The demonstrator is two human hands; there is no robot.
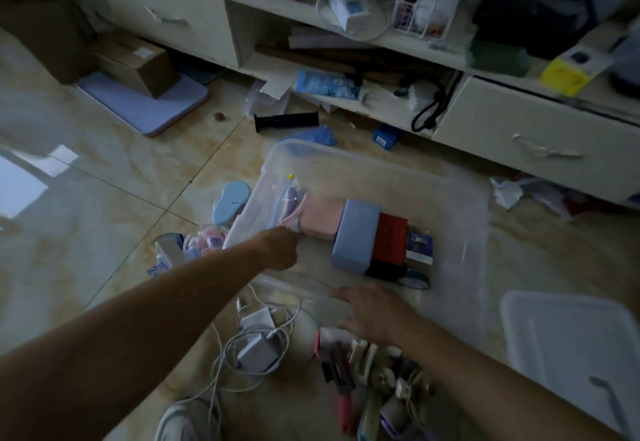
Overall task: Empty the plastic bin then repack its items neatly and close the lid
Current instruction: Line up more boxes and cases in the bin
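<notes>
Plastic bin (478, 205): light, flexy; we'd grip its rim. Left hand (277, 246) pinches zip pouch (277, 205) inside bin; right hand (374, 312), fingers spread, empty, near bin's front.

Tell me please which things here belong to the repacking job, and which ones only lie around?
Job: clear plastic bin, its lid, zip bag held by left hand, pink box, blue box, chargers, right hand.
Lying about: cardboard box, black tube, cabinet drawer.
</notes>
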